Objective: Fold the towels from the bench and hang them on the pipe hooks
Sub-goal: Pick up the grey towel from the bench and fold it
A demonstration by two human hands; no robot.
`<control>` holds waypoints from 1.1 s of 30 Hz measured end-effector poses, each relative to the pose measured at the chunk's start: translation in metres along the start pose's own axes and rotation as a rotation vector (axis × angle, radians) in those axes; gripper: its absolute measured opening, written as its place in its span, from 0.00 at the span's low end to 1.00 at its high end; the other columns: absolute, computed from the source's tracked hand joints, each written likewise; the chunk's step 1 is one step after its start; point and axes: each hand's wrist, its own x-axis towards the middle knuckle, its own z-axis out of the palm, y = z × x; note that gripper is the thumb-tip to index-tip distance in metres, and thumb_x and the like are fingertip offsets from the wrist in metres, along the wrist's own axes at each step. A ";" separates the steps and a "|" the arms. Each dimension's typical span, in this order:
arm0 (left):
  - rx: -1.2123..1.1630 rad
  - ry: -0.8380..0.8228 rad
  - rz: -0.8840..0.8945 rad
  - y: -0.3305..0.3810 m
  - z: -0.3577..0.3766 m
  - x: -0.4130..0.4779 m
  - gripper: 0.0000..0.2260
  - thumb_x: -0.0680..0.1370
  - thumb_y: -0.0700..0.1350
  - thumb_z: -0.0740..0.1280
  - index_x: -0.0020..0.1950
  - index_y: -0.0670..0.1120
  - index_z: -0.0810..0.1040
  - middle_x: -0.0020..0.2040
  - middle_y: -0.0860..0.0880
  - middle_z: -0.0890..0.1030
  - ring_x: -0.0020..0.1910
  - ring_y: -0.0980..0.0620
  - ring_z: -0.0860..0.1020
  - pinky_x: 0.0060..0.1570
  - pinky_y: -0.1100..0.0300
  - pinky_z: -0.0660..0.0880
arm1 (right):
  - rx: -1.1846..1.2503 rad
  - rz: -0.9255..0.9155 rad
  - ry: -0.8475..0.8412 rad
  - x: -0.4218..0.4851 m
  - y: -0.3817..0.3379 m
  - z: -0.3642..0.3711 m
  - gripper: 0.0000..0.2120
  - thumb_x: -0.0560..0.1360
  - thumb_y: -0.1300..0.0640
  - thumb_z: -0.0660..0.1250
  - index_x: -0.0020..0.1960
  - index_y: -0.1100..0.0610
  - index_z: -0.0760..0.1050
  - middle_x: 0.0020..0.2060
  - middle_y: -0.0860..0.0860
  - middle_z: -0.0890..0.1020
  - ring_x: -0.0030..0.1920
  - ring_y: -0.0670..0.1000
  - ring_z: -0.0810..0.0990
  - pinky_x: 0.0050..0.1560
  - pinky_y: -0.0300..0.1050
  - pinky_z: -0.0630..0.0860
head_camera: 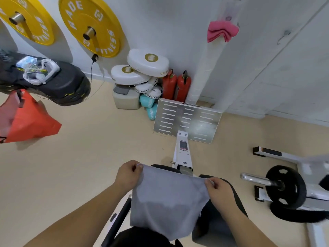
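Pinching one grey towel (167, 200): left hand (127, 175), right hand (219, 190); one pink towel (221, 31) hangs.

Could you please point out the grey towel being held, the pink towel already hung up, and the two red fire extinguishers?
grey towel (167, 198): head view, middle of the cloth.
pink towel (221, 31): head view, centre of the folded bundle on the pipe.
red fire extinguishers (170, 84): head view, body of the left one.

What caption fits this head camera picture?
Both hands hold up a grey towel; a pink towel hangs on the pipe.
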 end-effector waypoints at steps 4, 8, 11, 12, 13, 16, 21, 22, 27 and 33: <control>0.150 -0.043 -0.055 -0.003 0.011 0.032 0.08 0.82 0.49 0.64 0.45 0.50 0.80 0.41 0.52 0.82 0.45 0.49 0.79 0.42 0.59 0.73 | -0.021 0.104 -0.046 0.022 -0.005 0.010 0.07 0.81 0.57 0.64 0.50 0.56 0.81 0.44 0.52 0.84 0.48 0.55 0.81 0.46 0.46 0.73; 0.239 -0.220 -0.339 -0.025 0.030 0.044 0.13 0.81 0.54 0.61 0.54 0.46 0.77 0.49 0.48 0.80 0.49 0.46 0.79 0.47 0.57 0.74 | -0.076 0.224 -0.189 0.028 -0.001 0.018 0.22 0.81 0.52 0.65 0.73 0.58 0.70 0.55 0.52 0.79 0.55 0.52 0.77 0.56 0.44 0.71; 0.113 -0.320 -0.476 -0.033 0.036 0.038 0.17 0.81 0.54 0.62 0.54 0.40 0.78 0.46 0.46 0.80 0.42 0.48 0.78 0.40 0.57 0.75 | -0.130 0.281 -0.269 0.033 0.008 0.017 0.19 0.81 0.51 0.66 0.70 0.56 0.73 0.54 0.51 0.81 0.54 0.52 0.79 0.60 0.50 0.78; 0.066 -0.302 -0.494 -0.034 0.037 0.035 0.17 0.81 0.54 0.63 0.54 0.40 0.79 0.46 0.46 0.81 0.42 0.48 0.78 0.40 0.57 0.76 | -0.132 0.297 -0.290 0.034 0.009 0.015 0.16 0.81 0.51 0.66 0.66 0.56 0.76 0.52 0.52 0.82 0.52 0.51 0.80 0.59 0.51 0.79; 0.022 -0.258 -0.493 -0.034 0.038 0.033 0.16 0.80 0.53 0.66 0.53 0.39 0.80 0.46 0.45 0.82 0.42 0.48 0.79 0.42 0.56 0.77 | -0.126 0.303 -0.306 0.035 0.009 0.014 0.14 0.81 0.51 0.65 0.61 0.57 0.78 0.50 0.55 0.83 0.48 0.51 0.80 0.55 0.50 0.79; -0.114 -0.109 -0.437 -0.031 0.038 0.021 0.11 0.74 0.47 0.72 0.50 0.41 0.83 0.48 0.43 0.85 0.43 0.48 0.81 0.45 0.54 0.79 | -0.125 0.272 -0.334 0.033 0.004 0.011 0.08 0.80 0.52 0.65 0.51 0.55 0.81 0.48 0.58 0.84 0.44 0.52 0.79 0.46 0.48 0.77; -0.201 -0.116 -0.440 -0.016 0.029 -0.006 0.09 0.70 0.39 0.75 0.49 0.44 0.83 0.46 0.48 0.85 0.44 0.47 0.84 0.40 0.57 0.81 | -0.141 0.186 -0.402 0.028 -0.003 0.014 0.14 0.77 0.51 0.66 0.51 0.61 0.81 0.41 0.56 0.83 0.40 0.51 0.77 0.42 0.47 0.74; -0.201 -0.115 -0.417 -0.012 0.027 -0.011 0.07 0.70 0.39 0.74 0.47 0.43 0.83 0.44 0.48 0.85 0.41 0.48 0.83 0.37 0.59 0.80 | -0.140 0.160 -0.422 0.028 -0.004 0.015 0.15 0.75 0.50 0.67 0.51 0.62 0.80 0.40 0.54 0.81 0.41 0.51 0.77 0.43 0.47 0.74; -0.070 -0.142 -0.070 0.026 0.021 -0.056 0.06 0.71 0.40 0.69 0.37 0.50 0.76 0.33 0.54 0.76 0.33 0.56 0.73 0.35 0.63 0.71 | -0.081 -0.030 -0.517 0.009 -0.035 0.002 0.12 0.75 0.51 0.75 0.57 0.46 0.79 0.55 0.47 0.83 0.55 0.46 0.82 0.62 0.49 0.79; 0.062 -0.209 0.415 0.109 0.022 -0.129 0.12 0.73 0.42 0.69 0.45 0.60 0.82 0.45 0.55 0.78 0.46 0.57 0.78 0.43 0.70 0.72 | -0.053 -0.393 -0.585 -0.027 -0.093 -0.055 0.39 0.65 0.45 0.83 0.71 0.36 0.68 0.64 0.29 0.71 0.60 0.26 0.67 0.64 0.33 0.67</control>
